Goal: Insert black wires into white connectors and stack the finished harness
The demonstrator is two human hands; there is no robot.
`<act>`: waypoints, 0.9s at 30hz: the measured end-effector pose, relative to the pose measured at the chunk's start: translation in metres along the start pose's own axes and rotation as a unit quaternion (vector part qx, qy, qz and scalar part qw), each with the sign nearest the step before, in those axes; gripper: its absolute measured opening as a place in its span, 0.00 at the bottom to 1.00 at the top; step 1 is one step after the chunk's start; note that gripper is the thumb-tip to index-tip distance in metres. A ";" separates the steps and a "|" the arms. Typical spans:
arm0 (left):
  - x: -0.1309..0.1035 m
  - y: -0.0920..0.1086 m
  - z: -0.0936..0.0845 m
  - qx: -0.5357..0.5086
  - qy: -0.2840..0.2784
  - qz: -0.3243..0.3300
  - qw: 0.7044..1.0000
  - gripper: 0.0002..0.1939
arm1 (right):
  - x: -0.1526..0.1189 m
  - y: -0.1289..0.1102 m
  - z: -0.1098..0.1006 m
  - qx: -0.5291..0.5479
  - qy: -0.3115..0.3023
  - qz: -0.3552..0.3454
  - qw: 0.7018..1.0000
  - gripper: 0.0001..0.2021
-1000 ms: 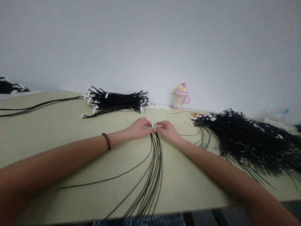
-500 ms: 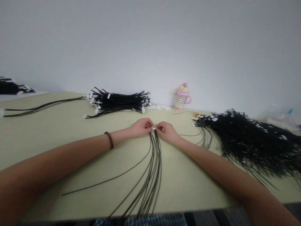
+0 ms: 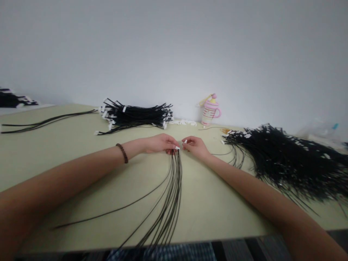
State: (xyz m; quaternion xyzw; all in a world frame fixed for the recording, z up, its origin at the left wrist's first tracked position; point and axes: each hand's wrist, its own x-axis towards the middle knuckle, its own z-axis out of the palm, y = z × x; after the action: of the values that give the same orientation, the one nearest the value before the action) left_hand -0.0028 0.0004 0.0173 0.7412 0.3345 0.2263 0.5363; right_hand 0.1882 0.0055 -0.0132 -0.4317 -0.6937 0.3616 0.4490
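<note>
- The right hand (image 3: 195, 146) has moved away from the left hand (image 3: 164, 142); a gap separates them.
- Left hand: pinches a white plug (image 3: 177, 148); black wires (image 3: 178, 161) trail from it over the front edge of the worktop (image 3: 217, 217).
- Right hand: grasps a small white piece (image 3: 185, 141) near the plug.
- Caution: a loose pinch could drop the piece; snagged wires could tug the plug.

Black wires (image 3: 173, 192) in left grip (image 3: 162, 143)
</note>
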 end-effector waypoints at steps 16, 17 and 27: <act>-0.002 -0.004 -0.003 -0.177 -0.020 -0.025 0.984 0.10 | -0.006 -0.010 -0.002 0.143 -0.024 0.014 0.989 0.15; -0.002 -0.004 -0.002 -0.185 -0.035 -0.027 0.982 0.10 | -0.006 -0.010 -0.003 0.158 -0.014 0.029 0.987 0.16; 0.000 -0.006 0.002 -0.243 -0.043 -0.023 0.969 0.09 | -0.010 -0.016 0.000 0.196 0.002 0.105 0.975 0.17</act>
State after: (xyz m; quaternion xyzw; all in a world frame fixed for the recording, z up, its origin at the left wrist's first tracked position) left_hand -0.0028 0.0000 0.0113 0.5900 0.2634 0.2561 0.7190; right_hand 0.1862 -0.0097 -0.0017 -0.4065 -0.5592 0.5348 0.4858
